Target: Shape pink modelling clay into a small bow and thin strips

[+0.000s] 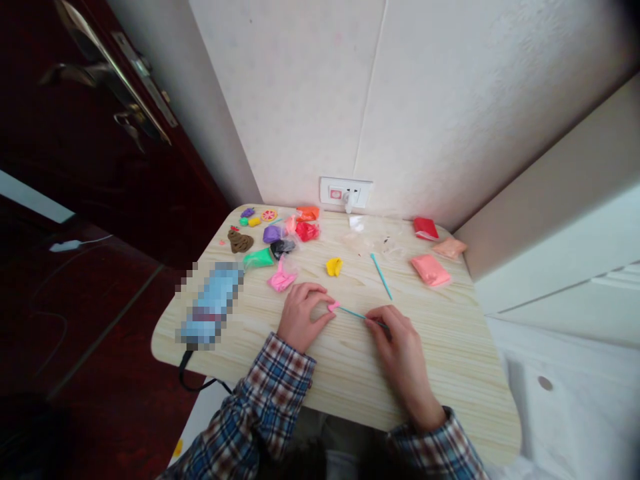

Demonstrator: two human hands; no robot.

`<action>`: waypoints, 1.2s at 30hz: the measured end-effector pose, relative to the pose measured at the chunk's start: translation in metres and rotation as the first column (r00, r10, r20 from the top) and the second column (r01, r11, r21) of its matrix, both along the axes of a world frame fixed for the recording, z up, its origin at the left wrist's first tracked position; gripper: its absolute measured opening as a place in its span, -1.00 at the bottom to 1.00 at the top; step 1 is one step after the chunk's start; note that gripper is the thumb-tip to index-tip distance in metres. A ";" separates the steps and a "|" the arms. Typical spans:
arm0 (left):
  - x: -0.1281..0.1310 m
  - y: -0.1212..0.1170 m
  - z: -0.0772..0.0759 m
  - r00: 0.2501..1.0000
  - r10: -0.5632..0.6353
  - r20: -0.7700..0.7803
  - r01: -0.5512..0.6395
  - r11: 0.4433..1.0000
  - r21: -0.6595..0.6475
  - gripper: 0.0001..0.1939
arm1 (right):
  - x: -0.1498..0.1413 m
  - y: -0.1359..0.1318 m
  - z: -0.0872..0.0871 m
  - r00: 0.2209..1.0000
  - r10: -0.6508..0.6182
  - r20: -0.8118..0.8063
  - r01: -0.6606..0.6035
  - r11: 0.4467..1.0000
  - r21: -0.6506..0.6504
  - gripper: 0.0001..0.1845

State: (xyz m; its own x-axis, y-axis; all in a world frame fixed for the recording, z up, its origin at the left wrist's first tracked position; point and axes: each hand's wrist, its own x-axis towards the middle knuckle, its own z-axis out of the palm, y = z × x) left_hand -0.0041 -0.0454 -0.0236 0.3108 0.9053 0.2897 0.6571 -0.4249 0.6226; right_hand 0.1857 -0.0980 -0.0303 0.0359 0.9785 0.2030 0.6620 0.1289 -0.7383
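Between the thumb and fingers of my left hand (304,316) is a small piece of pink modelling clay (333,307). My right hand (399,340) grips a thin blue-green modelling tool (354,313), whose tip meets the pink clay. A second blue-green tool (381,276) lies on the table just beyond my right hand. A lump of yellow clay (334,267) sits past the pink piece. Just beyond my left hand rests pink clay in a clear wrapper (282,277).
On the wooden table (350,387), bags of coloured clay (259,258) and small shaped pieces (269,215) lie at back left. Coral clay packets (431,269) lie at right. A blurred-out device (213,303) with a black cable (187,373) is at left. A wall socket (346,192) is behind.
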 end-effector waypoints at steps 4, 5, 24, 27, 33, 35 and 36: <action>0.001 0.000 -0.001 1.000 0.006 0.027 -0.005 1.000 -0.009 -0.80 | -0.001 0.000 -0.001 1.000 -0.002 0.021 0.002 1.000 -0.008 -0.85; 0.001 -0.001 -0.001 0.999 0.008 0.032 -0.008 1.000 -0.014 -0.80 | -0.001 0.000 -0.001 1.000 0.000 0.027 0.001 1.000 -0.013 -0.85; 0.005 -0.004 0.002 0.998 0.038 0.050 -0.035 0.998 -0.052 -0.83 | -0.006 -0.003 0.005 0.998 -0.045 0.040 0.048 0.997 -0.056 -0.86; 0.005 -0.004 0.002 0.998 0.035 0.059 -0.032 0.998 -0.050 -0.84 | -0.005 -0.003 0.005 0.999 -0.034 0.028 0.035 0.998 -0.056 -0.86; 0.005 -0.004 0.002 0.998 0.038 0.059 -0.035 0.998 -0.053 -0.84 | -0.005 -0.003 0.005 0.999 -0.043 0.023 0.045 0.996 -0.071 -0.84; 0.005 -0.005 0.002 0.998 0.038 0.058 -0.035 0.998 -0.056 -0.85 | -0.005 -0.004 0.005 0.999 -0.037 0.018 0.038 0.997 -0.070 -0.84; 0.005 -0.005 0.002 0.998 0.039 0.058 -0.036 0.998 -0.057 -0.85 | -0.005 -0.004 0.005 0.999 -0.036 0.018 0.037 0.997 -0.070 -0.84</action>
